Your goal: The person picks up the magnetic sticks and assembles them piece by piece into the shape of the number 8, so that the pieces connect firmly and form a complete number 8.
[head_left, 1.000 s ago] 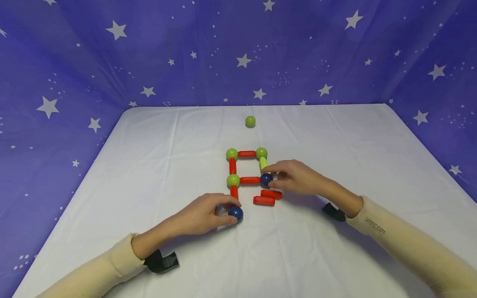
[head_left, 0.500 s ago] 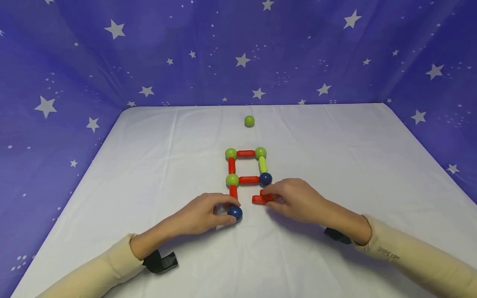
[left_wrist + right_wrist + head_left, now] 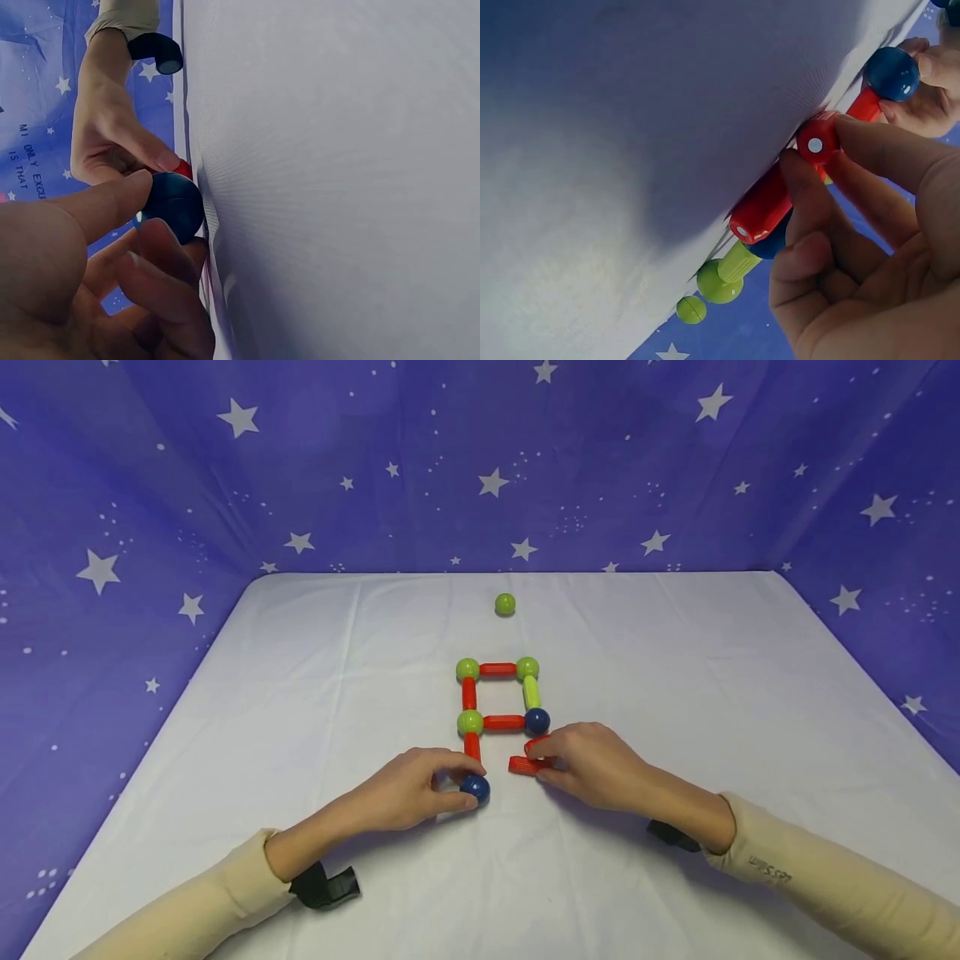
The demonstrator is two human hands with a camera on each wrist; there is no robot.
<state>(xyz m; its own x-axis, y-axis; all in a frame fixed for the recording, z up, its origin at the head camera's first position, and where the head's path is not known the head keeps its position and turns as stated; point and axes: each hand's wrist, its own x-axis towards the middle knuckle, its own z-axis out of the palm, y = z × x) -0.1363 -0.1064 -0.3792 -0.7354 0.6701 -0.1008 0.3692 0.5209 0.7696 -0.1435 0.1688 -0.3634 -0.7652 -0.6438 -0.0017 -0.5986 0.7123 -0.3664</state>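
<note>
My left hand (image 3: 408, 787) pinches a dark blue ball (image 3: 476, 789) between thumb and fingertips, on the near end of a red magnetic rod (image 3: 472, 746). With thumb and finger my right hand (image 3: 600, 766) grips the nearer of two loose red rods (image 3: 522, 766), seen end-on as a red rod (image 3: 820, 141) in the right wrist view. The farther loose rod (image 3: 763, 204) lies against the same fingers, partly covered in the head view. Beyond is a square of rods with green balls (image 3: 469, 722) and a second blue ball (image 3: 537, 721); its right side is a lime rod (image 3: 532, 692).
A lone green ball (image 3: 506, 604) lies farther back on the white-covered table (image 3: 360, 652). A purple star-patterned cloth (image 3: 420, 510) hangs behind and at both sides. Black wrist straps (image 3: 322, 885) show below each sleeve.
My right hand has left the blue corner ball and come nearer to the loose red rods, now gripping the front one. The farther rod has turned slightly. My left hand keeps its place.
</note>
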